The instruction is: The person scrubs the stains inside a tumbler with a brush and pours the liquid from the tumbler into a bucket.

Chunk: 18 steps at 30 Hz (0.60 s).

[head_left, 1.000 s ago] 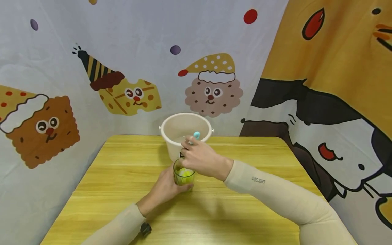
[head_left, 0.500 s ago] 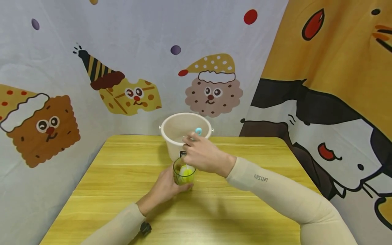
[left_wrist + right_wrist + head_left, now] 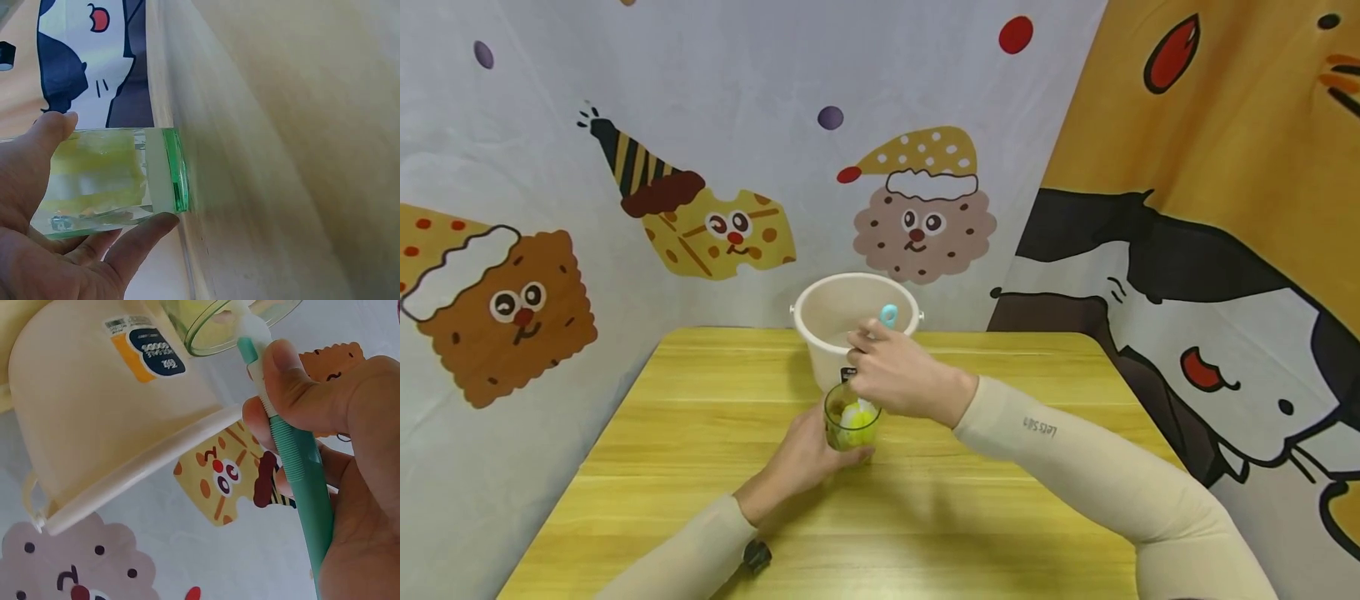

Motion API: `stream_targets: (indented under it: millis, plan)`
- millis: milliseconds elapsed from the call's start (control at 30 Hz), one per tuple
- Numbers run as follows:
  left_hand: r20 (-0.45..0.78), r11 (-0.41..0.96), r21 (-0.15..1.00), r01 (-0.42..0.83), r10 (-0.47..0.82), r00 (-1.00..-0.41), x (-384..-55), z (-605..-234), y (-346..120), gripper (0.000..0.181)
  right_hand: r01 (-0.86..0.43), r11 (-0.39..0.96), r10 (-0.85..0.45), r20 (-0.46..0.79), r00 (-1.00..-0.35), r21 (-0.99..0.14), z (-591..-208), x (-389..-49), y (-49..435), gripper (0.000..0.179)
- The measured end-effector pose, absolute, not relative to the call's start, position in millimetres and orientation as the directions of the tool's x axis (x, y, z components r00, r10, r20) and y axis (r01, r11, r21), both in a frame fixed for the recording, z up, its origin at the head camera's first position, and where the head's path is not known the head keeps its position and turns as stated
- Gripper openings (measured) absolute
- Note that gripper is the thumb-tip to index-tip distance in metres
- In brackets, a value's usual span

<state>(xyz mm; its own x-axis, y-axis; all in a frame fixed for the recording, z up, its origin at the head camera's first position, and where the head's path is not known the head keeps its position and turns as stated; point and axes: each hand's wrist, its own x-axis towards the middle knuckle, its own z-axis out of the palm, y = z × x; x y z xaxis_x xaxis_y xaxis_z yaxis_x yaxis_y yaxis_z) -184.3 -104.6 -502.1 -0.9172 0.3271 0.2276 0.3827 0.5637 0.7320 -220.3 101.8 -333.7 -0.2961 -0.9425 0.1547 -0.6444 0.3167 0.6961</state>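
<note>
In the head view my left hand (image 3: 801,458) holds a greenish drinking glass (image 3: 835,437) over the table. The left wrist view shows the thumb on one side of the glass (image 3: 164,169), fingers on the other. A cup brush has its yellow and white sponge head (image 3: 94,178) inside the glass. My right hand (image 3: 913,383) grips its teal handle (image 3: 306,494), whose looped end (image 3: 889,315) sticks up past the fingers. In the right wrist view, thumb and forefinger pinch the handle near its white neck (image 3: 251,325), at the glass rim.
A cream bucket (image 3: 831,358) with a dark label stands just behind the glass, its inside facing up. The wooden table (image 3: 715,433) extends around both arms. A small black object (image 3: 757,556) is at the left forearm. A cartoon-printed cloth (image 3: 737,83) hangs behind.
My right hand and the brush handle have shifted slightly up and to the right, and the sponge head shows a little more in the glass. The left hand has stayed nearly still.
</note>
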Motion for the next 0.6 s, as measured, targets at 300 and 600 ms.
stream_targets:
  millis: [300, 600]
  plan:
    - [0.232, 0.555, 0.734, 0.392, 0.338, -0.912, -183.7, -502.3, -103.9, 0.099, -0.709, 0.345, -0.929, 0.115, -0.352, 0.615, -329.7, -215.6, 100.6, 0.016]
    - [0.233, 0.565, 0.73, 0.384, 0.323, -0.917, -182.2, -501.1, -102.5, 0.099, -0.702, 0.415, -0.907, 0.206, -0.366, 0.578, -336.6, -212.1, 100.0, 0.02]
